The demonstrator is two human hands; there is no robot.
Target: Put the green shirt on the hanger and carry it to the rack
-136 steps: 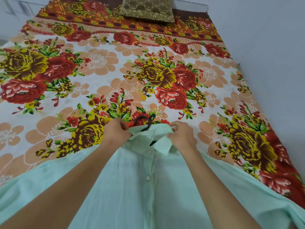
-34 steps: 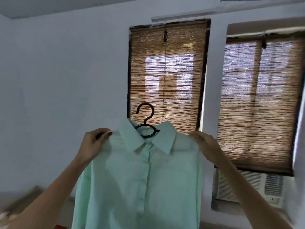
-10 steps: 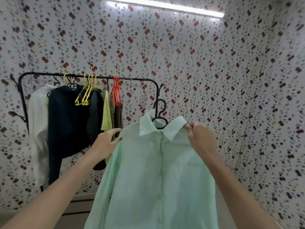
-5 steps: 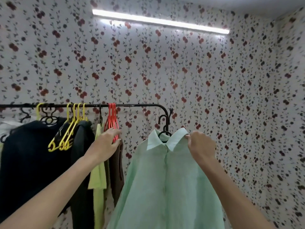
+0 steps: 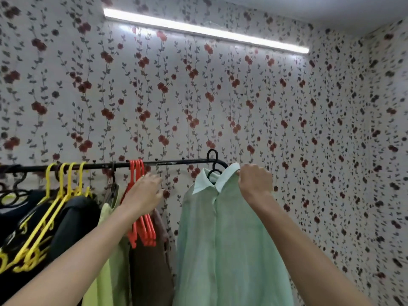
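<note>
The pale green shirt (image 5: 229, 244) hangs buttoned on a black hanger (image 5: 213, 164). The hanger's hook rises over the right end of the black rack rail (image 5: 172, 162); whether it rests on the rail I cannot tell. My right hand (image 5: 256, 182) is closed on the shirt's right shoulder beside the collar. Left of the shirt, my left hand (image 5: 144, 195) is off it, fingers spread, against the red hangers (image 5: 141, 204) on the rail.
Yellow hangers (image 5: 55, 195), dark garments (image 5: 66, 221), a lime garment (image 5: 110, 250) and a brown garment (image 5: 152, 261) fill the rail left of the shirt. Flowered wallpaper covers the wall behind and at the right. A tube light (image 5: 205, 29) runs overhead.
The shirt and hanger have risen to the rail's right end. My left hand has moved right along the rail by the red hangers. The view has come closer to the rack.
</note>
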